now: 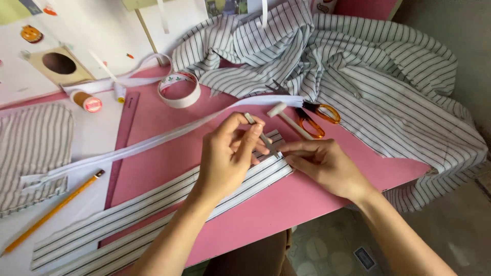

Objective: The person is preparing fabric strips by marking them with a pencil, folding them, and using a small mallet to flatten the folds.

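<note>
My left hand [227, 153] is shut on a thin metal tool [261, 134], its tip pointing down at the end of a long striped fabric strip [153, 204] that lies on the pink table [266, 214]. My right hand [322, 163] rests flat on the table with its fingertips pressing the strip's end beside the tool's tip. A second striped strip [102, 253] lies parallel below the first.
Orange-handled scissors [317, 116] and a white marker stick [289, 120] lie just beyond my hands. A long white zipper tape [153, 140], a tape roll [179, 89], a thread spool [87, 101], a pencil [51, 212] and a heap of striped cloth [368, 66] surround them.
</note>
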